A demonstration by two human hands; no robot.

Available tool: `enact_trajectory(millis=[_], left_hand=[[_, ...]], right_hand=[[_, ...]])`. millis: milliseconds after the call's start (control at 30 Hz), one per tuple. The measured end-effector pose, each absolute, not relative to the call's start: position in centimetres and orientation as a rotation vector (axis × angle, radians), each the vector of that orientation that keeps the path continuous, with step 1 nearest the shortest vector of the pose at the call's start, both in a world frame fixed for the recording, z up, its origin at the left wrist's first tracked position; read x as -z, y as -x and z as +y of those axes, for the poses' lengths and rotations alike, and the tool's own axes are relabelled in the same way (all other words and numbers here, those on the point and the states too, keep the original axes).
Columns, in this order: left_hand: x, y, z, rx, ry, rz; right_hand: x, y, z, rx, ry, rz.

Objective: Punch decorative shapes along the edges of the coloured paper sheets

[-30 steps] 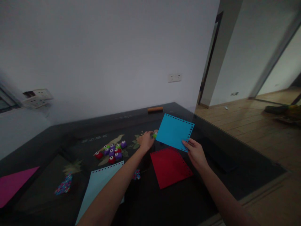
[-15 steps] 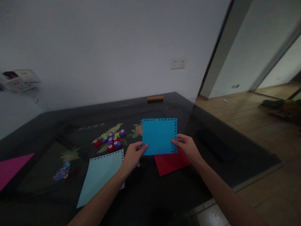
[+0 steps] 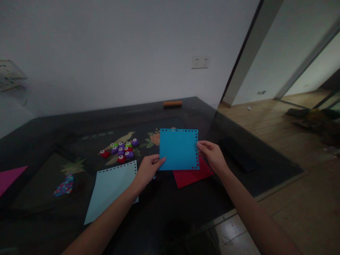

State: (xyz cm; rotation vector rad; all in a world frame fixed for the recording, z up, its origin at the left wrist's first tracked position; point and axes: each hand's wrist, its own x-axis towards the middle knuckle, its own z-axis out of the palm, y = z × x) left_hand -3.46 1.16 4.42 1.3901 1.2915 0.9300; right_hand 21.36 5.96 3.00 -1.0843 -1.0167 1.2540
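The left hand (image 3: 147, 170) pinches the lower left corner of a bright blue sheet (image 3: 178, 148) with punched holes along its top and right edges, while the right hand (image 3: 213, 156) grips its right edge, so the sheet is held up off the dark table (image 3: 164, 212). Just behind and below it a red sheet (image 3: 190, 175) lies flat on the table, a pale blue sheet (image 3: 110, 189) lies by the left forearm, and a cluster of small coloured punches (image 3: 120, 151) sits further back on the left.
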Motion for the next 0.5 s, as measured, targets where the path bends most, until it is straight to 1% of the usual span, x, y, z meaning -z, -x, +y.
enact_trajectory(millis=[300,500], left_hand=[[-4.4,2.4,0.7,-0.836,-1.684,1.287],[-4.0,3.3,1.0,-0.775,-1.923,1.461]], right_hand=[[-3.3,-22.6,6.5,-1.179,1.135,-0.952],[-3.1,-25.5,7.4,-1.209,1.293,-0.972]])
